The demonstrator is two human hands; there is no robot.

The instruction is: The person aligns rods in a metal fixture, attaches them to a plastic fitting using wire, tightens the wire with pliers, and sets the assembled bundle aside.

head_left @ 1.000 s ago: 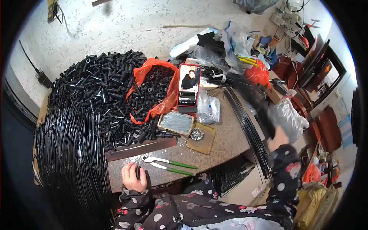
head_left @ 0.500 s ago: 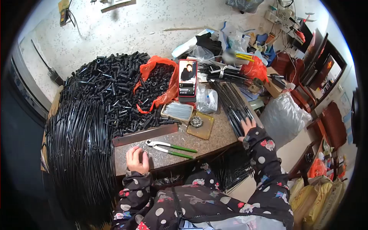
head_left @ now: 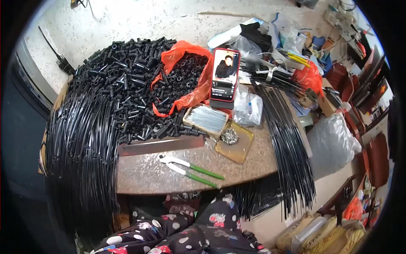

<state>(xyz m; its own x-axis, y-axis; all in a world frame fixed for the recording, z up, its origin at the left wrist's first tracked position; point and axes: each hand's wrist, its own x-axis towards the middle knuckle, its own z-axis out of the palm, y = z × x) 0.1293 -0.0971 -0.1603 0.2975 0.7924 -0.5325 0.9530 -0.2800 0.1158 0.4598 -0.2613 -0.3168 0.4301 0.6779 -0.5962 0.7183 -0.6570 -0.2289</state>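
Note:
Neither my left hand nor my right hand shows; only patterned clothing (head_left: 182, 235) is at the bottom. Green-handled pliers (head_left: 190, 170) lie on the table (head_left: 144, 173) near its front edge. Behind them are a metal strip (head_left: 160, 146), a box of thin silver pins (head_left: 206, 118) and a yellowish tray (head_left: 242, 148) bearing small metal parts (head_left: 229, 136). A bundle of long black rods (head_left: 285, 139) hangs over the right front edge. A phone (head_left: 224, 76) stands upright, its screen showing a person.
Black tubular parts (head_left: 127, 72) are heaped at the back left beside a red bag (head_left: 203, 84) of small black rings. More long black rods (head_left: 84, 148) drape over the left edge. Right of the table are a clear plastic bag (head_left: 332, 144) and yellow sacks (head_left: 321, 237).
Both hands have gone from view; the left had rested by the pliers, the right on the rods. More rods now spread over the right front edge. The view has shifted.

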